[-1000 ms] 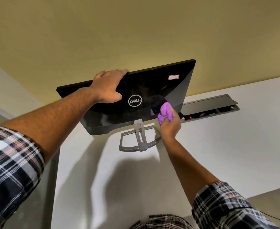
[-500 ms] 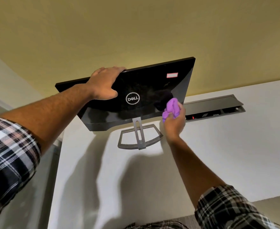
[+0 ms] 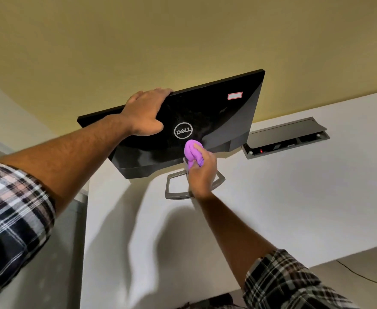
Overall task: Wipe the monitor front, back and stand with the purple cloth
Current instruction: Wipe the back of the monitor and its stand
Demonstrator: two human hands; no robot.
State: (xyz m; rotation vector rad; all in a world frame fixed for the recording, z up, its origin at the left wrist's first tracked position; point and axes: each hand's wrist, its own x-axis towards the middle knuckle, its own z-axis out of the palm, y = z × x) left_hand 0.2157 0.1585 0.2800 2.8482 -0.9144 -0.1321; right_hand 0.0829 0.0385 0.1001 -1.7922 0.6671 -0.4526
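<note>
The monitor [image 3: 205,117] stood on the white tabletop [image 3: 272,197] with its glossy black back turned to the camera and its screen side facing away toward the yellow wall [image 3: 183,36]. Its long axis ran left to right, the right end riding higher in the view and farther off, and the panel leaned with its top edge toward the wall. A round logo sat near the middle of the back, and a small red-edged sticker [image 3: 234,95] lay near the upper right corner. The grey open-frame stand [image 3: 176,192] rested on the tabletop beneath the panel, partly hidden by the right wrist. To the right of the monitor a dark cable tray [image 3: 290,139] was let into the tabletop, its lid raised.

The left hand [image 3: 145,114] gripped the top edge left of centre, fingers curled over the far side and thumb lying on the back. The right hand [image 3: 202,172] held the bunched purple cloth [image 3: 193,153], fingers clamped round it, and pressed it on the lower back just below the logo, where the stand's neck meets the panel. Both arms wore rolled plaid sleeves [image 3: 11,215].

Half a second earlier the cloth had been against the back well right of the logo; it had since moved left and a little lower. The left hand had kept its grip on the top edge.
</note>
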